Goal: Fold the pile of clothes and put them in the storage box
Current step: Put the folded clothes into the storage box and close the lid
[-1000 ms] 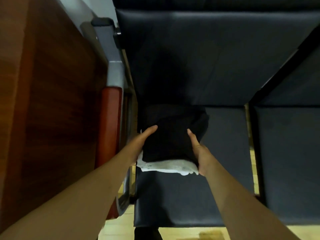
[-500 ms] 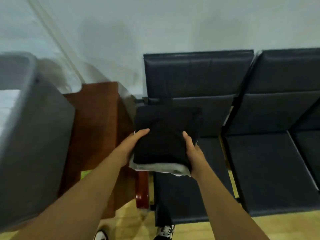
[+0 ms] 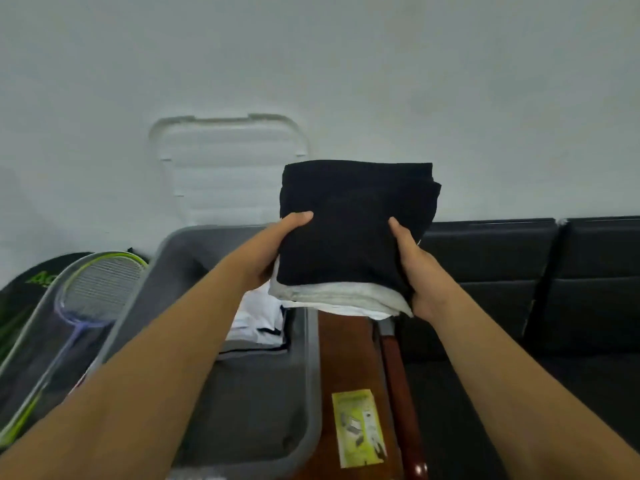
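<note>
While scanning from far left, noting a badminton racket [image 3: 100, 282] in front of a black bag [image 3: 31, 282] with green lettering, both off-task. Next, grey storage box [image 3: 304, 393], open, with its clear lid [image 3: 228, 168] propped against the wall [image 3: 346, 64] behind. Already inside: white clothing [image 3: 256, 320] with dark trim at the far end, so judging part of the job done. Then left hand [image 3: 277, 251]: closed around the near-left edge of a folded stack [image 3: 353, 230], thumb flat on top of the black piece, fingers tucked under and out of sight. Stack itself: black garment on top, grey layer below, white at the bottom, held roughly level in the air, above the box's right rim and the wooden side table [image 3: 346, 358], touching neither as far as visible. Right hand [image 3: 415, 271]: same grip on the near-right edge, thumb on top, fingers under. Folding of this batch apparently finished; left to do, by the look of it: shifting leftward and lowering into the box in front of the white clothing. Cannot tell about any unfolded pile, none in view. Further right, yellow-green packet [image 3: 358, 427] flat on the table, then dark padded seats [image 3: 519, 289].
</note>
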The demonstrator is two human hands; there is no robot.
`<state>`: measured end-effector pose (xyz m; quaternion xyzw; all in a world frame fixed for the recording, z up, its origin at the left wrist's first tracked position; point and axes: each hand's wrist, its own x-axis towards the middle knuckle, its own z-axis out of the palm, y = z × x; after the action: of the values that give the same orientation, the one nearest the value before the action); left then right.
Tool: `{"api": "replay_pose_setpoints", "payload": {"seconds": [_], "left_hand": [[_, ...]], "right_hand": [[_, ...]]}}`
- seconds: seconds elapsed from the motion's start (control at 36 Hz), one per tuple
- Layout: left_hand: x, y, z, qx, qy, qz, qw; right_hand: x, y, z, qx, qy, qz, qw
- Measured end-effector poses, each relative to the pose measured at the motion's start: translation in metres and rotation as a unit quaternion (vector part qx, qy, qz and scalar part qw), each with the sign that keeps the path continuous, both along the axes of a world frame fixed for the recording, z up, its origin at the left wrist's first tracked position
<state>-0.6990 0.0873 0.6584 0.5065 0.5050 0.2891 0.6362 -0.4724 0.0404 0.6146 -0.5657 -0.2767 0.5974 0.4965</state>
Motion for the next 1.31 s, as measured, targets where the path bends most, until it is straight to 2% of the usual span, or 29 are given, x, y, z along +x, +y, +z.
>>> {"api": "replay_pose_setpoints", "payload": {"seconds": [0.14, 0.28, 0.42, 0.56, 0.67, 0.81, 0.94, 1.06, 1.14, 1.22, 1.31], "left_hand": [[-0.103, -0.020, -0.020, -0.063, -0.008, 0.066, 0.996], [-0.176, -0.044, -0.060, -0.151, 0.017, 0.088, 0.984], [-0.207, -0.054, -0.120, -0.233, 0.004, 0.118, 0.965], [-0.221, -0.061, -0.173, -0.286, 0.037, 0.122, 0.950], [-0.223, -0.054, -0.190, -0.314, 0.069, 0.079, 0.944], [-0.227, -0.046, -0.215, -0.326, 0.105, 0.036, 0.939], [-0.233, -0.044, -0.250, -0.327, 0.184, 0.050, 0.925], [-0.224, -0.037, -0.259, -0.272, 0.260, 0.050, 0.925], [-0.213, -0.036, -0.251, -0.243, 0.312, 0.012, 0.918], [-0.214, -0.033, -0.245, -0.205, 0.338, 0.022, 0.918], [-0.224, -0.021, -0.227, -0.144, 0.372, 0.010, 0.917]], "right_hand": [[-0.101, 0.001, -0.022, -0.050, 0.001, 0.054, 0.997], [-0.172, -0.008, -0.063, -0.163, 0.008, 0.111, 0.980], [-0.198, -0.010, -0.109, -0.280, -0.005, 0.115, 0.953], [-0.218, -0.013, -0.164, -0.373, 0.032, 0.102, 0.922], [-0.236, -0.016, -0.177, -0.383, 0.003, 0.060, 0.922], [-0.245, -0.016, -0.195, -0.381, -0.012, 0.058, 0.923], [-0.246, -0.008, -0.225, -0.400, -0.054, 0.107, 0.909], [-0.246, -0.006, -0.232, -0.407, -0.101, 0.142, 0.896], [-0.245, -0.001, -0.230, -0.407, -0.152, 0.163, 0.886], [-0.240, 0.008, -0.230, -0.396, -0.217, 0.195, 0.870], [-0.236, 0.020, -0.191, -0.337, -0.274, 0.223, 0.873]]}}
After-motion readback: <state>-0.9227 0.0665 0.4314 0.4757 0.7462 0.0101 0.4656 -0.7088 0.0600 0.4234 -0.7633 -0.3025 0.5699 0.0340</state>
